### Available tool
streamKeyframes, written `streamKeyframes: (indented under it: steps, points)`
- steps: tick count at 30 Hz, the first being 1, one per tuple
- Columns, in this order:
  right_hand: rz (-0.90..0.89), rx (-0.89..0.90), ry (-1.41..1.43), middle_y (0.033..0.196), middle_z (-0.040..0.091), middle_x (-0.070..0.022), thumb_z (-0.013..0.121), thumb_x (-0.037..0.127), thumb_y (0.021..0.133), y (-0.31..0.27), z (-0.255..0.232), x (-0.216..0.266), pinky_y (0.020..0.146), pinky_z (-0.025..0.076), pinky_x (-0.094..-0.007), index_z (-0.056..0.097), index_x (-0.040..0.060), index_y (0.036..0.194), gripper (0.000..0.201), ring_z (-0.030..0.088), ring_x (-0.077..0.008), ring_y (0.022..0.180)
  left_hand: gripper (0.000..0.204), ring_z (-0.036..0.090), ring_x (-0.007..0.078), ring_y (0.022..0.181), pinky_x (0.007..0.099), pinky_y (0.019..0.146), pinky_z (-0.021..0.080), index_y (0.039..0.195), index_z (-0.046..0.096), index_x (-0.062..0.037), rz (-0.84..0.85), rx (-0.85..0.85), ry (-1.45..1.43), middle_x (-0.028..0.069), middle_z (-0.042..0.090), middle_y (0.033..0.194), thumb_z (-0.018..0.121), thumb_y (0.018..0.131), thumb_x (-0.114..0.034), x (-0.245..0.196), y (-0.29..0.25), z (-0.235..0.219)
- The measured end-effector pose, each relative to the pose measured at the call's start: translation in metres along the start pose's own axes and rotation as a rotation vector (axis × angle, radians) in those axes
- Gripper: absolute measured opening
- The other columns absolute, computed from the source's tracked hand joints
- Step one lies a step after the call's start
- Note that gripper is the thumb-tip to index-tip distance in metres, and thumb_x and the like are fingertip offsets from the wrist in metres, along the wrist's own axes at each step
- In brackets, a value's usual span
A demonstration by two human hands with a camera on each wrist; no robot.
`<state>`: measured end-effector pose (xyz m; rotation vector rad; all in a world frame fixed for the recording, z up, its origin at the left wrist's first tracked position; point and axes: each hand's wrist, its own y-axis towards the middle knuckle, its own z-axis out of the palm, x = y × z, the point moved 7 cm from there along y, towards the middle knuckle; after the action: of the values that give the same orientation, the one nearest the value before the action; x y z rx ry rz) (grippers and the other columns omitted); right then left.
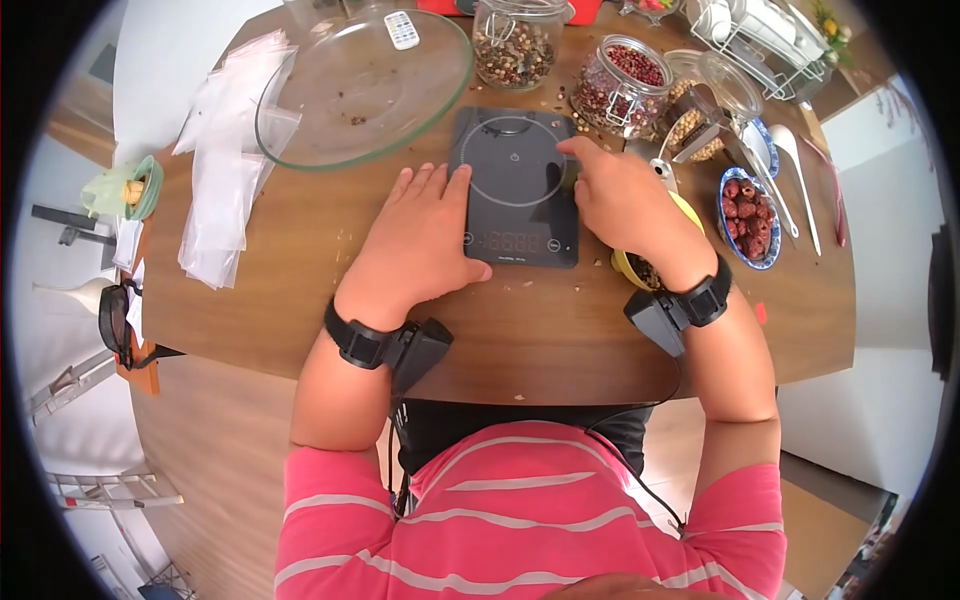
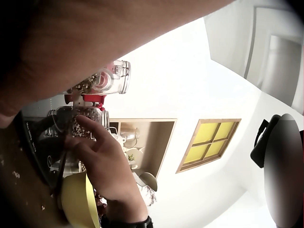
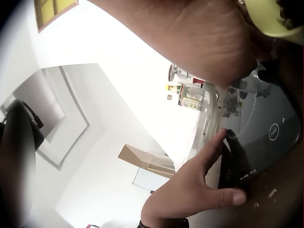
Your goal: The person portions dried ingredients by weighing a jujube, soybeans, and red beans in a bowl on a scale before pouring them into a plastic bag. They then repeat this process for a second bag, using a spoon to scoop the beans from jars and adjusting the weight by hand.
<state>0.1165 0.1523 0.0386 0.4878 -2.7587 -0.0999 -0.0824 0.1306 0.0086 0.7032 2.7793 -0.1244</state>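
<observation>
A flat black digital kitchen scale (image 1: 515, 190), with a ring on its top and faint reddish digits, lies on the wooden table. My left hand (image 1: 415, 240) rests along its left edge, fingers stretched away from me and thumb out towards the near corner. Over at the right edge is my right hand (image 1: 630, 205), its index finger extended to the rim and the other fingers bent lower. The left wrist view shows that right hand (image 2: 109, 166) from the side, beside the scale. A yellow bowl (image 2: 78, 199) with dark contents sits partly hidden under the right wrist.
A large glass dish (image 1: 365, 95) with a white remote (image 1: 402, 30) stands at back left, near clear plastic bags (image 1: 215, 200). Glass jars of mixed grains (image 1: 515, 50) and red beans (image 1: 620, 85) stand behind. A blue-rimmed dish (image 1: 722, 225) of dried red fruit and a white spoon (image 1: 795, 180) lie right.
</observation>
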Motion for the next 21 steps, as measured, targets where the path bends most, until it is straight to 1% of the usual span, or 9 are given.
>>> streamKeyframes:
  steps: [7, 9, 10, 12, 13, 14, 16, 18, 21]
  points:
    - [0.091, 0.111, 0.064, 0.098, 0.074, -0.0255, 0.058, 0.004, 0.090, -0.006, -0.004, -0.005, 0.086, 0.055, -0.0514, 0.061, 0.0005, 0.130, 0.041, 0.070, -0.0425, 0.100, 0.107, 0.037, 0.0401, 0.152, 0.0485, 0.130, 0.023, 0.155, 0.039, 0.0063, -0.047, 0.024, 0.023, 0.0286, 0.046, 0.157, 0.090, 0.071, -0.034, -0.001, 0.000, -0.004]
    - [-0.072, -0.123, 0.154, 0.107, 0.073, -0.0239, 0.061, 0.008, 0.093, -0.029, -0.024, -0.003, 0.086, 0.055, -0.0492, 0.064, 0.0023, 0.125, 0.033, 0.069, -0.0408, 0.104, 0.106, 0.036, 0.0404, 0.153, 0.0488, 0.130, 0.023, 0.155, 0.041, 0.0050, -0.044, 0.028, 0.032, 0.0285, 0.045, 0.158, 0.090, 0.070, -0.034, -0.003, 0.000, -0.006]
    - [-0.070, -0.125, 0.153, 0.107, 0.073, -0.0239, 0.061, 0.008, 0.093, -0.041, -0.031, -0.004, 0.086, 0.055, -0.0492, 0.064, 0.0023, 0.125, 0.033, 0.069, -0.0408, 0.104, 0.105, 0.035, 0.0407, 0.153, 0.0491, 0.130, 0.022, 0.155, 0.042, 0.0037, -0.049, 0.023, 0.032, 0.0284, 0.045, 0.158, 0.091, 0.070, -0.034, -0.003, 0.000, -0.006]
    - [-0.023, -0.355, 0.169, 0.111, 0.072, -0.0209, 0.066, 0.014, 0.096, -0.072, -0.064, -0.010, 0.085, 0.055, -0.0478, 0.067, 0.0033, 0.119, 0.025, 0.069, -0.0404, 0.101, 0.103, 0.035, 0.0411, 0.153, 0.0503, 0.129, 0.023, 0.155, 0.043, 0.0010, -0.047, 0.008, 0.080, 0.0275, 0.043, 0.160, 0.090, 0.071, -0.035, -0.006, -0.003, -0.007]
    - [-0.020, -0.361, 0.163, 0.111, 0.072, -0.0209, 0.066, 0.014, 0.096, -0.083, -0.068, -0.014, 0.085, 0.055, -0.0478, 0.067, 0.0033, 0.119, 0.025, 0.069, -0.0404, 0.101, 0.101, 0.034, 0.0416, 0.153, 0.0515, 0.129, 0.023, 0.155, 0.044, -0.0017, -0.045, -0.008, 0.130, 0.0266, 0.042, 0.161, 0.090, 0.071, -0.035, -0.010, -0.003, -0.009]
    - [0.113, -0.404, 0.151, 0.110, 0.072, -0.0196, 0.067, 0.015, 0.096, -0.096, -0.070, -0.029, 0.084, 0.055, -0.0474, 0.068, 0.0033, 0.116, 0.023, 0.069, -0.0403, 0.099, 0.101, 0.034, 0.0416, 0.153, 0.0515, 0.129, 0.023, 0.155, 0.044, -0.0017, -0.031, -0.010, 0.133, 0.0266, 0.042, 0.161, 0.090, 0.071, -0.035, -0.017, -0.003, -0.009]
    - [0.267, -0.462, 0.139, 0.110, 0.072, -0.0183, 0.068, 0.016, 0.097, -0.114, -0.070, -0.054, 0.084, 0.055, -0.0470, 0.069, 0.0033, 0.114, 0.021, 0.069, -0.0402, 0.098, 0.094, 0.036, 0.0425, 0.152, 0.0548, 0.128, 0.022, 0.153, 0.047, -0.0077, 0.158, -0.170, 0.018, 0.0243, 0.041, 0.162, 0.089, 0.074, -0.035, -0.046, -0.004, -0.020]
    - [0.426, -0.398, 0.120, 0.109, 0.071, -0.0187, 0.066, 0.016, 0.098, -0.124, -0.060, -0.081, 0.082, 0.055, -0.0485, 0.068, 0.0031, 0.113, 0.019, 0.068, -0.0409, 0.096, 0.089, 0.037, 0.0421, 0.151, 0.0557, 0.127, 0.023, 0.152, 0.048, -0.0089, 0.256, -0.174, -0.048, 0.0235, 0.042, 0.161, 0.087, 0.077, -0.036, -0.074, -0.003, -0.013]
    - [0.347, -0.379, 0.094, 0.100, 0.072, -0.0219, 0.062, 0.020, 0.101, -0.120, -0.050, -0.098, 0.080, 0.054, -0.0516, 0.069, 0.0015, 0.106, 0.020, 0.069, -0.0436, 0.093, 0.081, 0.040, 0.0414, 0.149, 0.0568, 0.126, 0.024, 0.151, 0.050, -0.0109, 0.372, -0.173, -0.111, 0.0226, 0.044, 0.159, 0.082, 0.082, -0.036, -0.114, -0.002, -0.002]
